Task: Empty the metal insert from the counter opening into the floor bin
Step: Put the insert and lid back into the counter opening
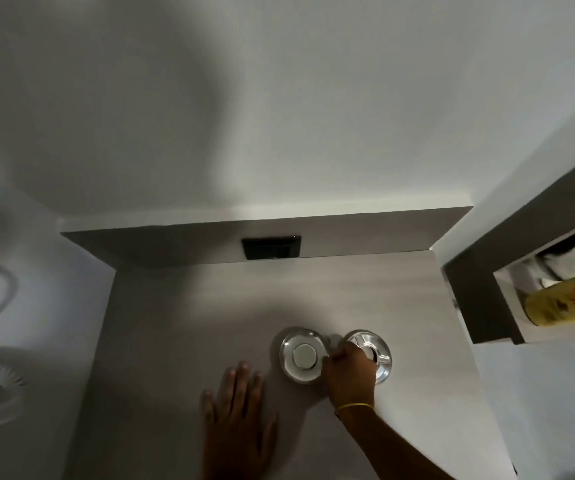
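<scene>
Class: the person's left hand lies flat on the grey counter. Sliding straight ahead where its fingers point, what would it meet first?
Probably bare grey counter, then the raised back ledge; the left hand seems to pass left of the round metal lid.

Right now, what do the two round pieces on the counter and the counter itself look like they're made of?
Both round pieces look like polished metal, likely steel or chrome: mirror-like glints on their rims. The left one has a dull, pale centre cap, material unclear. The counter looks like matte grey laminate or stone; faint streaks, no shine.
</scene>
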`<state>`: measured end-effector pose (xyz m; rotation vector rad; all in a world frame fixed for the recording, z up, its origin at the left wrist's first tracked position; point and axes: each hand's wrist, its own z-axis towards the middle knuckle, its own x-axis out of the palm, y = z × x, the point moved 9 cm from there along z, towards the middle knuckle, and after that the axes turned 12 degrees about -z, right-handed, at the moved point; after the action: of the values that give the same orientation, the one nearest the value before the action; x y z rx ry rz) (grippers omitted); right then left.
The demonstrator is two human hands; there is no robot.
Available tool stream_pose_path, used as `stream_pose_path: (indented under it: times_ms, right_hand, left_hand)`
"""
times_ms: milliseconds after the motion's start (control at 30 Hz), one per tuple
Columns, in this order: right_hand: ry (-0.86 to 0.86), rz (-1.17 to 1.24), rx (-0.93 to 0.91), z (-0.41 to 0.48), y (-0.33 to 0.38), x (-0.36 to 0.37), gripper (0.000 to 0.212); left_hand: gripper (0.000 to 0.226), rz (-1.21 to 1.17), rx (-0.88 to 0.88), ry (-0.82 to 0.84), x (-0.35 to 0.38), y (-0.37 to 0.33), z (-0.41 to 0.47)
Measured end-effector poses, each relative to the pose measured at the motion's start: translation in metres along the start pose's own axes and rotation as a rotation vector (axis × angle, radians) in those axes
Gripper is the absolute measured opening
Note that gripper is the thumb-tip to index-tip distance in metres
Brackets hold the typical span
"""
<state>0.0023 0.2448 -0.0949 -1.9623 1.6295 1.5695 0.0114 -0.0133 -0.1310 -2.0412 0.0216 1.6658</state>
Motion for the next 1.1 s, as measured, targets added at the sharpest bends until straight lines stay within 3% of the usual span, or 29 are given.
stream_pose_path:
  times_ms: [267,433,467,567,633,967,1100]
  right_hand:
    - [-0.068,-0.102,-0.066,-0.008,0.005,-0.011,0.014]
    - [-0.236,-0.286,-0.376,-0.005,0.017,-0.056,0.010]
    - [-0.202,-0.374,-0.399,-0.002,0.015,-0.056,0.020]
    - [0.059,-0.685,-0.398,0.003,0.001,-0.039,0.079]
    - [0.154,-0.726,-0.447,0.000,0.001,-0.034,0.095]
    - [0.177,-0.786,-0.510,0.004,0.014,-0.034,0.102]
    - [0.162,-0.705,-0.494,0.000,0.020,-0.044,0.099]
  left_hand:
    - [0.081,-0.008,0.029,-0.046,0.000,0.001,-0.003]
    - [0.083,-0.010,0.035,-0.048,0.005,0.003,-0.003]
    - [0.083,-0.009,0.041,-0.053,0.006,0.003,-0.004]
    - [0.085,-0.007,0.054,-0.073,0.005,0.003,-0.004]
    - [0.085,-0.005,0.056,-0.079,0.005,0.003,-0.004]
    - [0.082,-0.005,0.039,-0.047,0.007,0.003,-0.004]
    - [0.081,-0.010,0.058,-0.086,0.003,0.000,-0.006]
